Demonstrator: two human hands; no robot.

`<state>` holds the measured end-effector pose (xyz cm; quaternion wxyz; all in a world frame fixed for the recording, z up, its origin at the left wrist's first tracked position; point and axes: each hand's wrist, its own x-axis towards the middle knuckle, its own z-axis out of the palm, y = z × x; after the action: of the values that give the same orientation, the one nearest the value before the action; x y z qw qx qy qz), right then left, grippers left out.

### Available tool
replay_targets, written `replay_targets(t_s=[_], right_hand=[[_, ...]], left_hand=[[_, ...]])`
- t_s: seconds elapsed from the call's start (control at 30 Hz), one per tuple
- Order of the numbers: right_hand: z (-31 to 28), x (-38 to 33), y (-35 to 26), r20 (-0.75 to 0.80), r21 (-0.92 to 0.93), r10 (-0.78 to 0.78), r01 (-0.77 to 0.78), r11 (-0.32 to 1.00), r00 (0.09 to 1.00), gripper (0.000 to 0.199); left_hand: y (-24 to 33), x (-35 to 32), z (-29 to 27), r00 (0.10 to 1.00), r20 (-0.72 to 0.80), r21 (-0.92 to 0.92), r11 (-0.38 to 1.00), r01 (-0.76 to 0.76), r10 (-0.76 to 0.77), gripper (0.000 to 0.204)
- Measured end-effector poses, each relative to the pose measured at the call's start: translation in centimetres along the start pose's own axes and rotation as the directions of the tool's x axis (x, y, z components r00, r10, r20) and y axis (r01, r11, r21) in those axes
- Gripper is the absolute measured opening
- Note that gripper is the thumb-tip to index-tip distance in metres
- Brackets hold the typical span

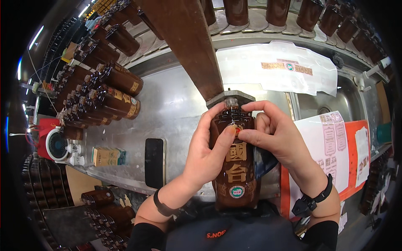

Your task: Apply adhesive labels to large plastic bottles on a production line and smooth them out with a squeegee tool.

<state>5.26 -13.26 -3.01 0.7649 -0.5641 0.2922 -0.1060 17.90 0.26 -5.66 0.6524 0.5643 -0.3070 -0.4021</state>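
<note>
Pressing a small round red-and-gold sticker (237, 129) onto the shoulder of a brown ceramic bottle (234, 167) is the work in hand, and the bottle serves as the landmark for everything else. Far to its left, brown bottles (111, 94) lie stacked on their sides, with a small white fan (57, 145) and a little green-and-tan carton (108, 156) below them. Nearer on the left, a dark phone (154, 162) lies flat on the steel table (176, 104).

The left hand (207, 152) wraps the bottle's left flank, fingers curled loosely closed around it, thumb laid across the front with its tip on the sticker. The bottle itself stands centred between both hands, its neck tucked under a grey metal bracket (230, 97) at the foot of a slanted brown beam (188, 42), its base close to the person's body. The right hand (278, 140) meets it from the right, forefinger and thumb pinched near the same sticker, the other fingers folded behind the shoulder.

To do this well, I judge the left grip should keep the bottle from turning while both thumbs smooth the sticker outward from its middle, avoiding creases and a skewed seat.

Right of the bottle lie label sheets (333, 142) on an orange board (354, 167); above these, a clear plastic sheet (284, 67).
</note>
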Motion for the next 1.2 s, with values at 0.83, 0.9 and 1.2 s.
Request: replay_targets(t_s=[0.83,0.9,1.2], right_hand=[[-2.3,-1.7,-1.1,-0.135,-0.091,-0.223,0.212,0.973,0.965,0.034],[-2.5,-1.7,-1.0,-0.149,-0.097,-0.232,0.219,0.971,0.961,0.035],[-1.6,-1.3,-1.4,-0.111,-0.027,-0.2,0.198,0.98,0.973,0.035]], left_hand=[[0.5,0.7,-1.8,0.982,0.042,0.329,0.925,-0.187,0.184,0.056],[0.5,0.7,-1.8,0.983,0.035,0.32,0.93,-0.18,0.178,0.056],[0.6,0.7,-1.5,0.983,0.029,0.333,0.925,-0.182,0.183,0.055]])
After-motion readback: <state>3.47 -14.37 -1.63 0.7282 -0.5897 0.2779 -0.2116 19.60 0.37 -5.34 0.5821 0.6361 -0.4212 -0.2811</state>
